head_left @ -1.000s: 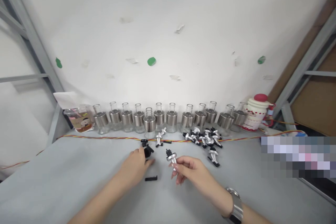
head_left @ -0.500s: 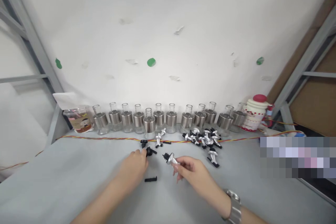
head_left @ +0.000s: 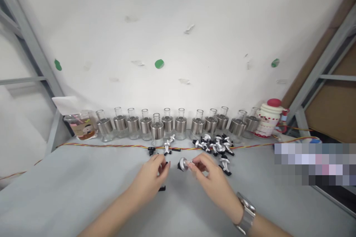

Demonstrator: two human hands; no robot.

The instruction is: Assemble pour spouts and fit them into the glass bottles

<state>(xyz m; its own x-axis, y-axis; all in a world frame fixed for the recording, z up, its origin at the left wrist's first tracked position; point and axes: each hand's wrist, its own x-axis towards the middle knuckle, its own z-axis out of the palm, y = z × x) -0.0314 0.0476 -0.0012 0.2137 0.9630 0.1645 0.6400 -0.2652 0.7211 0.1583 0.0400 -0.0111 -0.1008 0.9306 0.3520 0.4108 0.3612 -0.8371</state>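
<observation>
My right hand (head_left: 208,172) pinches a silver bottle pourer (head_left: 183,164) by its spout; its black stopper end points left and down. To its left, my left hand (head_left: 152,173) has its fingers closed on a small black part (head_left: 166,163), mostly hidden by them. Beneath that hand a black strip-like piece (head_left: 162,188) lies on the table, partly covered. Just beyond are a black ribbed stopper (head_left: 151,150), bare silver spouts (head_left: 167,147) and another black strip (head_left: 176,150). One more pourer (head_left: 225,164) rests right of my right hand.
Glass bottles with metal collars (head_left: 157,129) line the wall. A pile of pourers (head_left: 218,144) lies in front of them. A red-yellow twisted wire (head_left: 119,146) crosses the grey table (head_left: 83,177). A plastic cup (head_left: 82,127) and a cream jar (head_left: 267,120) flank the row.
My left hand has moved right and nearer the pourer, with the small black part in its fingers. My right hand has raised and turned the pourer slightly.
</observation>
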